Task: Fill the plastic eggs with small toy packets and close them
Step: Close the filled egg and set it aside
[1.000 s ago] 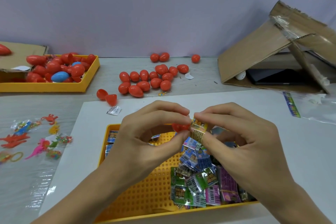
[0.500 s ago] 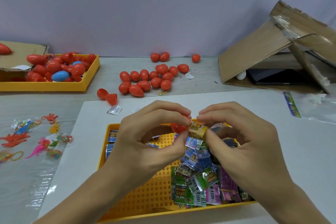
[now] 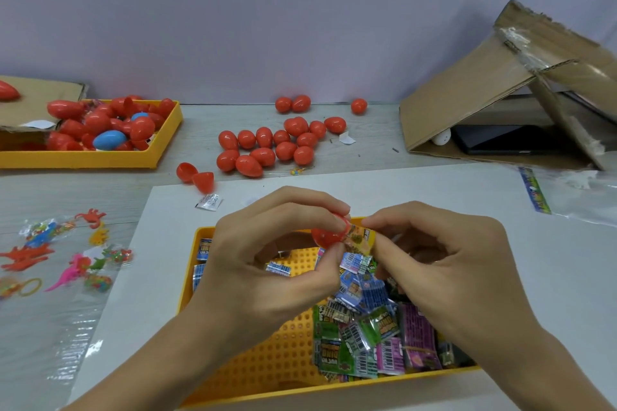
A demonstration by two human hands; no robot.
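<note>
My left hand [image 3: 267, 264] has its grip tight on a red egg half [image 3: 329, 234]. My thumb is under it and my fingers curl over the top. My right hand [image 3: 447, 264] pinches a small yellow packet [image 3: 362, 238] with finger and thumb. The packet touches the open side of the egg half, and part of it looks tucked in.

Both my hands are held up over the yellow tray [image 3: 267, 367], with the wrists low and the fingers bent toward each other in the middle.

A second ago the packet stood up more and less of the egg showed. Now the packet leans into the egg, and my hands have dropped a bit lower.

Right under my grip is a pile of more packets [image 3: 367, 334] in the tray. The tray sits on a white sheet [image 3: 500, 197] on the counter [image 3: 100, 183]. Far past my hands lie closed red eggs [image 3: 273, 147]. Off to the left there is another tray of eggs [image 3: 100, 160], and nearer me some little toys in bags [image 3: 66, 260]. Far right is a cardboard box [image 3: 484, 87].
</note>
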